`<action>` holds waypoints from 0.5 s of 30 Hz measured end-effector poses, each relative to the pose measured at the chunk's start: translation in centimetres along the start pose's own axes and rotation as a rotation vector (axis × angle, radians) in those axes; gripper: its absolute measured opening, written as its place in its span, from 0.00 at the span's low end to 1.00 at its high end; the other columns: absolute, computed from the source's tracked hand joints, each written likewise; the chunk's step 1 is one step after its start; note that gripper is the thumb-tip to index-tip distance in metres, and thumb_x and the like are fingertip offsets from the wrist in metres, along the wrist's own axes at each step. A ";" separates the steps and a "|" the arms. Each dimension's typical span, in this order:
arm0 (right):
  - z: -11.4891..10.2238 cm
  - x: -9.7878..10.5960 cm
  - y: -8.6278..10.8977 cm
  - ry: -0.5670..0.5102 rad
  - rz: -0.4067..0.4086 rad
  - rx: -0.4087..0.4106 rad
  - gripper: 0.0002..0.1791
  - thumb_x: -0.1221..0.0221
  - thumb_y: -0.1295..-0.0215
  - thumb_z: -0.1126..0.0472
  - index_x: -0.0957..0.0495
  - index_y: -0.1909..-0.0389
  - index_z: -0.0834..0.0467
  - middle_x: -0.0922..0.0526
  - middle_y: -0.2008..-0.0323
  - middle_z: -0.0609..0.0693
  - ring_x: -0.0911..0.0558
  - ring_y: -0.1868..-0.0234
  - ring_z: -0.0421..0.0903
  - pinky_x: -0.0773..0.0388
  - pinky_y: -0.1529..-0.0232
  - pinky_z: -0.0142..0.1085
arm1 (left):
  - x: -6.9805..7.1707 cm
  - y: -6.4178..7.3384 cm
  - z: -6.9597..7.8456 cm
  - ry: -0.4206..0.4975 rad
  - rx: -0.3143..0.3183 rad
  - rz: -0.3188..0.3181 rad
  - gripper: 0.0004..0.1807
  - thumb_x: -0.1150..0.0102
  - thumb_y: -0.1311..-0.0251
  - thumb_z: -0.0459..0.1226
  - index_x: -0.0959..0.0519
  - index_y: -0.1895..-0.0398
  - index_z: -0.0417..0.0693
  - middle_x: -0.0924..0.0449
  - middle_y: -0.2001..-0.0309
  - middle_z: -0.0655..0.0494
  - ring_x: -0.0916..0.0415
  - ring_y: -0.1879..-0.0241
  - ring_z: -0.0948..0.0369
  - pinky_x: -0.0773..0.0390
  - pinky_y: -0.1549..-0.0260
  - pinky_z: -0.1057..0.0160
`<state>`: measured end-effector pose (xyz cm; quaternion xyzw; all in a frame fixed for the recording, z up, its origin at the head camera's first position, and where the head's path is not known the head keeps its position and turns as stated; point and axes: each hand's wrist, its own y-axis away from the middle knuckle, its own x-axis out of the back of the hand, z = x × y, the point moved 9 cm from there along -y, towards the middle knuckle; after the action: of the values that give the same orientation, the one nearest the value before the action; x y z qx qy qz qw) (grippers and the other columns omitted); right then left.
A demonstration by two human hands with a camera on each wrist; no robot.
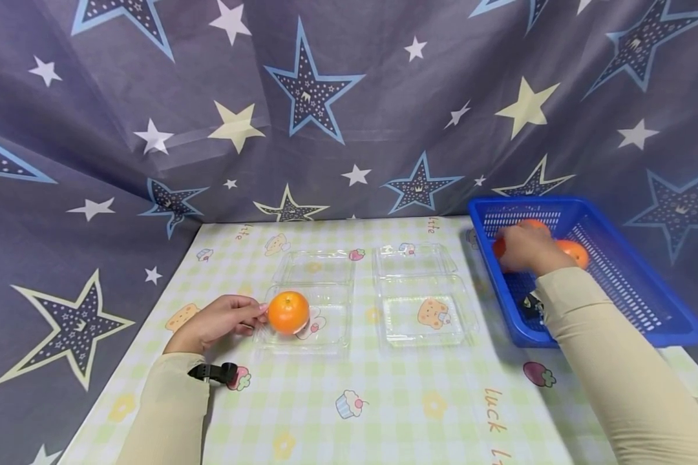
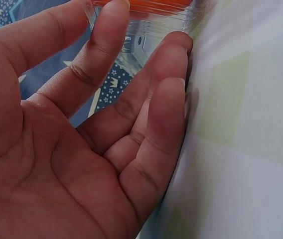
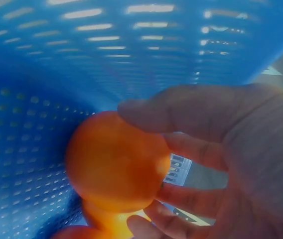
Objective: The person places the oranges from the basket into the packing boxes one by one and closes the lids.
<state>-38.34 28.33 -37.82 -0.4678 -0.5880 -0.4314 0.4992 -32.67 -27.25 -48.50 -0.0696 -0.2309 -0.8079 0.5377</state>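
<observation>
An orange (image 1: 288,312) sits in the near half of the left clear plastic box (image 1: 338,323), whose lid lies folded open behind it. My left hand (image 1: 223,320) pinches the left edge of this box between thumb and forefinger; the other fingers curl loosely by the tablecloth in the left wrist view. Inside the blue basket (image 1: 634,278), my right hand (image 1: 526,248) holds an orange (image 3: 116,162), thumb on top and fingers around its far side. Other oranges (image 1: 574,254) lie beside and below that hand, partly hidden by it.
A second clear plastic box (image 1: 424,310), lid open, stands between the left box and the basket. A checked tablecloth (image 1: 314,400) covers the table. Behind hangs a dark curtain (image 1: 384,116) with stars, close to the basket's back edge.
</observation>
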 end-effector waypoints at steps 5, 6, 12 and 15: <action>0.5 -0.3 0.0 -0.003 -0.003 -0.021 0.34 0.32 0.47 0.54 0.22 0.39 0.66 0.17 0.48 0.68 0.27 0.42 0.72 0.38 0.41 0.72 | 0.0 0.0 0.0 0.001 0.001 -0.002 0.20 0.40 0.27 0.47 0.16 0.55 0.35 0.12 0.59 0.52 0.18 0.60 0.58 0.15 0.58 0.64; 0.6 -0.4 0.0 -0.002 -0.003 -0.023 0.34 0.32 0.47 0.54 0.22 0.39 0.65 0.17 0.47 0.69 0.27 0.42 0.73 0.38 0.41 0.72 | 0.0 0.0 0.0 0.002 0.001 -0.002 0.20 0.40 0.27 0.47 0.16 0.55 0.35 0.12 0.59 0.52 0.18 0.60 0.58 0.15 0.58 0.64; 1.0 -0.5 -0.1 -0.012 -0.007 -0.040 0.33 0.31 0.47 0.55 0.22 0.40 0.64 0.17 0.49 0.69 0.25 0.47 0.75 0.40 0.40 0.73 | -0.1 0.0 0.1 0.009 -0.004 -0.009 0.20 0.39 0.27 0.46 0.16 0.55 0.35 0.12 0.58 0.51 0.18 0.60 0.58 0.15 0.58 0.64; 1.2 -0.6 -0.1 -0.014 -0.002 -0.041 0.33 0.31 0.47 0.55 0.22 0.40 0.64 0.16 0.49 0.68 0.25 0.48 0.76 0.40 0.40 0.74 | -0.1 0.0 0.0 0.012 -0.004 -0.010 0.20 0.39 0.27 0.46 0.16 0.54 0.35 0.12 0.58 0.50 0.18 0.60 0.58 0.15 0.58 0.64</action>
<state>-38.66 29.40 -38.55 -0.4804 -0.5829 -0.4408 0.4850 -32.61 -27.20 -48.47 -0.0648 -0.2264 -0.8115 0.5349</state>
